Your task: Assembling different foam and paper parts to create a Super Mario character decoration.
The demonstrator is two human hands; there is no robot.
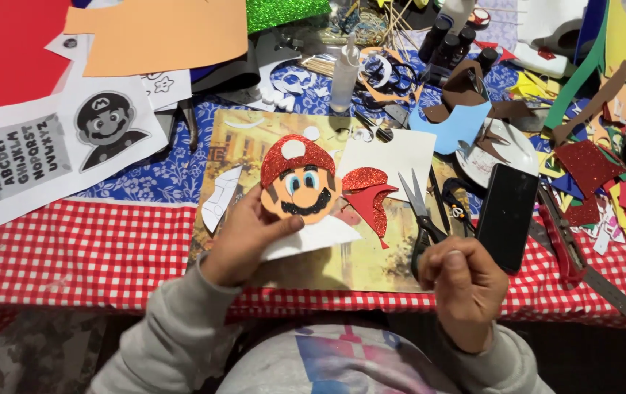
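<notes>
A white printed sheet [43, 157] lies far left on the counter [94, 252]; left hand [243, 237] grips a foam face [300, 182], right hand [466, 281] clasps scissors [421, 211].

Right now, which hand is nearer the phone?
Right. The right hand holds the scissors just beside the black phone; the left hand holds the foam face farther away.

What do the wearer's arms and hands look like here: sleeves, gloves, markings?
Both arms wear loose light-grey knit sweatshirt sleeves with ribbed cuffs ending at the wrists. The left hand and right hand are bare: no gloves, and no rings, watch or markings that show. No cables.
</notes>
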